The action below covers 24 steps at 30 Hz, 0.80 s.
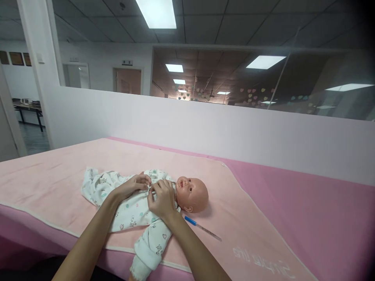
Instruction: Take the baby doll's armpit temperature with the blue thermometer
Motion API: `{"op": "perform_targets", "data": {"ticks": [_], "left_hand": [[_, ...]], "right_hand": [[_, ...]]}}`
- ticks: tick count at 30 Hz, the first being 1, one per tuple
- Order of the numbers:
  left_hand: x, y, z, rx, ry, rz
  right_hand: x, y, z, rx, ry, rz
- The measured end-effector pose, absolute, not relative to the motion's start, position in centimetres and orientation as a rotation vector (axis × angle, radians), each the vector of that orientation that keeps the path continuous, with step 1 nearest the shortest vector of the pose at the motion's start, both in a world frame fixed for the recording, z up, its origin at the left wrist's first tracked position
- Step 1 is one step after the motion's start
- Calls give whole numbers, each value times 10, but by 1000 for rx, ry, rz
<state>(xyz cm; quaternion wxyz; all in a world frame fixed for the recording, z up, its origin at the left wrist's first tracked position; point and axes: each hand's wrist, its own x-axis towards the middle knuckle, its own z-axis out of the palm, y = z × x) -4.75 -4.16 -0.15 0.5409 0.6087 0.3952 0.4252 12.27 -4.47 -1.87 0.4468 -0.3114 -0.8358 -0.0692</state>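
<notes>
A baby doll lies on its back on a light pink towel, head to the right. It wears a white printed sleepsuit. My left hand and my right hand meet on the doll's chest just below the chin. Both pinch the front edges of the sleepsuit with curled fingers. One sleeve of the suit hangs over the near edge of the surface.
A thin thermometer with a blue end lies on the towel beside the doll's head. The towel covers a darker pink mattress. A white partition wall with a glass pane stands behind it.
</notes>
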Motion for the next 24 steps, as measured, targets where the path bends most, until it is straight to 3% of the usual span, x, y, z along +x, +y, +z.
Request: {"op": "perform_targets", "data": {"ticks": [24], "left_hand": [[-56, -37, -4, 1446, 1062, 900]], "right_hand": [[118, -34, -27, -652, -2059, 65]]}}
